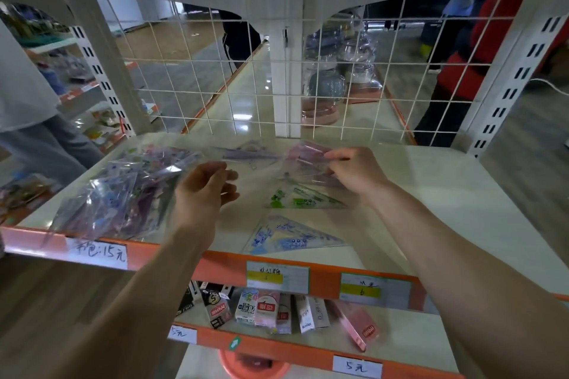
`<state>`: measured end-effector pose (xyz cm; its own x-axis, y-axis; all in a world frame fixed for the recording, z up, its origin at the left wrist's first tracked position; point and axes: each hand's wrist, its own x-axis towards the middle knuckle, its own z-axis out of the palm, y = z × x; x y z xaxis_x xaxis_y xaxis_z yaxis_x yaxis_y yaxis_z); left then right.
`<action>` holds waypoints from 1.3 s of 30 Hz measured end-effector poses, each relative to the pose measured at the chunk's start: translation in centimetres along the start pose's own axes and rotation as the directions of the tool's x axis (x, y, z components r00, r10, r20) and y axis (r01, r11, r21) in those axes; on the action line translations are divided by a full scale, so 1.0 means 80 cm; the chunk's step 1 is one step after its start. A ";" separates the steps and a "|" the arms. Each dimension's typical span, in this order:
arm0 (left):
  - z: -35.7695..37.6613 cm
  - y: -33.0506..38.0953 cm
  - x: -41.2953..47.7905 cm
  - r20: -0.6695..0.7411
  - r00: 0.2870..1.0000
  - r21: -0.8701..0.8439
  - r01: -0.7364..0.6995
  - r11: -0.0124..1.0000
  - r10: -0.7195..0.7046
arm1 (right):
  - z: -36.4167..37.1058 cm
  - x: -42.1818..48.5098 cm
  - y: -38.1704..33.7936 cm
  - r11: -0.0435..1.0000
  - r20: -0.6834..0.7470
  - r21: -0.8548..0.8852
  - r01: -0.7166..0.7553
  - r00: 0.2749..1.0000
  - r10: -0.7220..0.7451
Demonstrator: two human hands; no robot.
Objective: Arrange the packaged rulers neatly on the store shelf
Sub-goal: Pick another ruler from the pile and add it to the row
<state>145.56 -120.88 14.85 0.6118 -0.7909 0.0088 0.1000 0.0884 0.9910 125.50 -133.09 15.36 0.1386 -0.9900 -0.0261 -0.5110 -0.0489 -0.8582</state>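
Pink packaged ruler [308, 155] toward the back-middle of the shelf [446, 194], pinched at its right edge between thumb and fingertips of the right hand [354, 171]. Lifted clear or resting on the board: cannot tell. Just beside it to the left, a purple-tinted pack [249, 153] lying flat. In front, a green-printed triangle ruler [303, 197], its right corner close under the right wrist. Nearer the front edge, a blue-printed triangle ruler [291, 238], apart from the green one. On the left half, a loose heap of packs [123, 194], overlapping at all angles and reaching down to the orange price rail [221, 261].

Progress, by judgement: early. A few pieces spread singly, none lined up in a row or stack; heap unsorted. Left to do: nearly everything, squaring the singles and then working through the heap.

Left hand [206, 186]: palm turned inward, fingers relaxed and slightly bent, nothing visibly held, hovering between heap and purple pack. Right hand: forearm reaching in from the lower right, fingers curled onto the pink pack.

Beyond: wire grid back [197, 77]; below, a lower shelf of small boxes [271, 311].
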 end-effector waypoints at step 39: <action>0.024 0.024 0.033 0.049 0.998 0.101 0.044 0.994 -0.049 | -0.007 0.000 -0.013 0.768 0.242 -0.590 0.250 0.962 -0.127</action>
<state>145.88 -123.92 17.06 0.5667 -0.8232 -0.0332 0.0469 -0.0080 0.9989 125.54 -133.08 16.50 0.4037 -0.9140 -0.0406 -0.8582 -0.3629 -0.3630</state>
